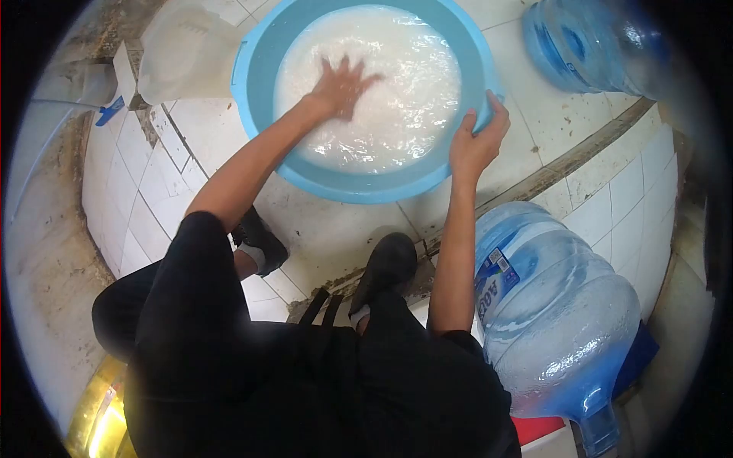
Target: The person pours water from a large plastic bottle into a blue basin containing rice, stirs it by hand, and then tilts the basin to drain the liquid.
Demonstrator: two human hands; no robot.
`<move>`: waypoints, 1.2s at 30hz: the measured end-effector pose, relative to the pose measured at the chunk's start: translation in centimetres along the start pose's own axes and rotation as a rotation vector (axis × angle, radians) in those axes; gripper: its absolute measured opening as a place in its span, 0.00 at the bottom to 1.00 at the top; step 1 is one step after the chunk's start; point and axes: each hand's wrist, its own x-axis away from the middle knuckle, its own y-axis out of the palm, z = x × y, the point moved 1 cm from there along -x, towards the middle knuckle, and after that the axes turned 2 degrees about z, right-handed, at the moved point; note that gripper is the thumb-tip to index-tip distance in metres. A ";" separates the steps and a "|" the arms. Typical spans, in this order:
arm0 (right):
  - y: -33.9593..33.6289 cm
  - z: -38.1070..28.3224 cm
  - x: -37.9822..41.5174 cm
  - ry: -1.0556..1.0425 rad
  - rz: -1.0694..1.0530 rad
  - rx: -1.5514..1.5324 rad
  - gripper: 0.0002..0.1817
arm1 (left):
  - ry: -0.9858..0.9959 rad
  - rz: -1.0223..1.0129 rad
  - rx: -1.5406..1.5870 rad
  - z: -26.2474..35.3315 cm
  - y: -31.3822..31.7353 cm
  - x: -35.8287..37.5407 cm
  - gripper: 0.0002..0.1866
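Note:
A round light-blue plastic basin (364,188) stands on the tiled floor in front of me. It is filled with cloudy white, rippling water (397,99); what lies under the surface cannot be made out. My left hand (343,85) is at the water's surface, left of the basin's middle, its fingers spread and holding nothing I can see. At the basin's right side, my right hand (479,141) grips the rim, with the thumb toward the inside and the fingers along the outer edge.
A large clear-blue water jug (557,305) lies by my right arm, and another (580,42) is at the upper right. A translucent whitish container (187,53) is left of the basin. My shoes (385,267) rest near a raised tile edge. Something shiny and gold (99,412) sits lower left.

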 end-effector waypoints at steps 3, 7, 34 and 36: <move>0.0 -0.1 0.0 0.030 -0.008 -0.021 0.23 | -0.134 -0.007 -0.001 -1.7 1.8 -5.9 0.54; 0.2 -0.2 -0.1 0.032 0.010 -0.015 0.24 | -0.265 0.192 0.533 -4.1 5.3 -11.9 0.29; 0.2 0.3 0.1 0.038 0.029 -0.076 0.24 | -0.409 0.473 0.578 1.4 0.2 -8.8 0.48; 0.2 0.2 0.0 0.028 0.036 -0.074 0.24 | -0.226 0.609 0.690 0.1 6.9 -12.3 0.42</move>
